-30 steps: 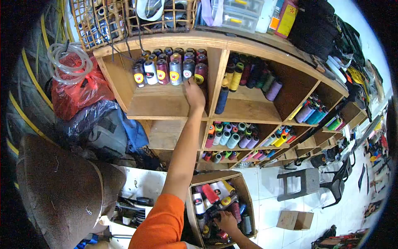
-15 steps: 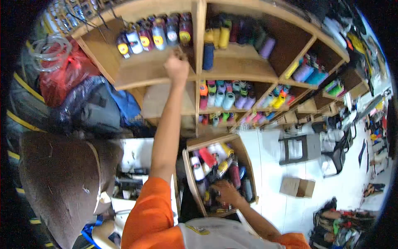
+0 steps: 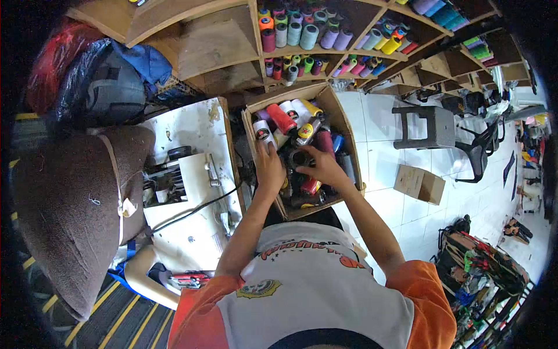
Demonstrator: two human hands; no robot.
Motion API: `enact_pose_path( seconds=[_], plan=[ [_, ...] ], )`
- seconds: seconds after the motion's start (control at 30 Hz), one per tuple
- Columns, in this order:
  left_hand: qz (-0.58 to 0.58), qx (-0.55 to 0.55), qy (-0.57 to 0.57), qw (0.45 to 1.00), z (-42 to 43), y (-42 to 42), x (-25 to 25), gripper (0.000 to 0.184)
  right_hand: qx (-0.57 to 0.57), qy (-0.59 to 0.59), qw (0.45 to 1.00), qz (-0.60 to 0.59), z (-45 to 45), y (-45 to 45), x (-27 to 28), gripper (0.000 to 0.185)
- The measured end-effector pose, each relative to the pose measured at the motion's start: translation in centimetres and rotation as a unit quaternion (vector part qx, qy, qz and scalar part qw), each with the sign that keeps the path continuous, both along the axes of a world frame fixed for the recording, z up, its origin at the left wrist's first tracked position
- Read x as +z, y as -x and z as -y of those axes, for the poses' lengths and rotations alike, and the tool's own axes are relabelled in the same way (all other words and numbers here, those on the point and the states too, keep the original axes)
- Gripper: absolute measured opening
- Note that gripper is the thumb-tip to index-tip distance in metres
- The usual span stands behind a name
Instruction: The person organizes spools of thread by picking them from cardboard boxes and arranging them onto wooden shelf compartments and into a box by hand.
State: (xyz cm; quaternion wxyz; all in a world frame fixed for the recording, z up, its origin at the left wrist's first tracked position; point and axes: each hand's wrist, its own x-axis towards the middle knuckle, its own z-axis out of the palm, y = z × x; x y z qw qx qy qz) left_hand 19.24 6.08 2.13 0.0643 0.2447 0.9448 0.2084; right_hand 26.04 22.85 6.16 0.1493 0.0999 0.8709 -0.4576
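Note:
Thread spools in several colours fill an open cardboard box (image 3: 352,125) in front of my body. My left hand (image 3: 271,169) is inside the box's left side, its fingertips at a white spool with a black label (image 3: 264,132); whether it grips anything is unclear. At the middle of the box, my right hand (image 3: 323,167) has its thumb and fingers around a dark spool (image 3: 299,157). A red spool (image 3: 281,119), a yellow-labelled spool (image 3: 306,132) and a maroon spool (image 3: 324,141) lie around them.
Wooden shelves (image 3: 218,43) holding coloured spools run along the top. A sewing machine (image 3: 189,200) on a white table is at the left, beside a brown cloth bundle (image 3: 70,203). To the right are a grey stool (image 3: 440,127) and a small carton (image 3: 419,184).
My left hand has come down from the upper shelf into the box. My right hand has stayed in the box and now closes around a dark spool. The view has tilted downward.

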Motion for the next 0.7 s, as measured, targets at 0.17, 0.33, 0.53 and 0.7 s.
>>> enact_pose_path(
  seconds=[0.17,0.33,0.53,0.7],
  plan=[
    [0.03,0.068,0.114,0.991,-3.1,3.2,-1.7,0.07,-0.201,0.088,0.97,-0.103,-0.8,-2.6,-2.1,0.059],
    [0.038,0.083,0.15,0.984,-4.4,5.5,-3.6,0.085,-0.417,0.343,0.84,-0.059,-0.5,-4.4,-0.4,0.043],
    [0.139,0.069,0.212,0.965,-5.2,7.1,-2.5,0.098,-0.416,0.589,0.693,-0.018,-0.8,-5.5,1.7,0.048],
    [0.225,0.061,0.119,0.965,-3.8,6.1,-4.0,0.071,-0.398,0.611,0.684,0.012,-0.1,-4.9,1.4,0.049]
  ],
)
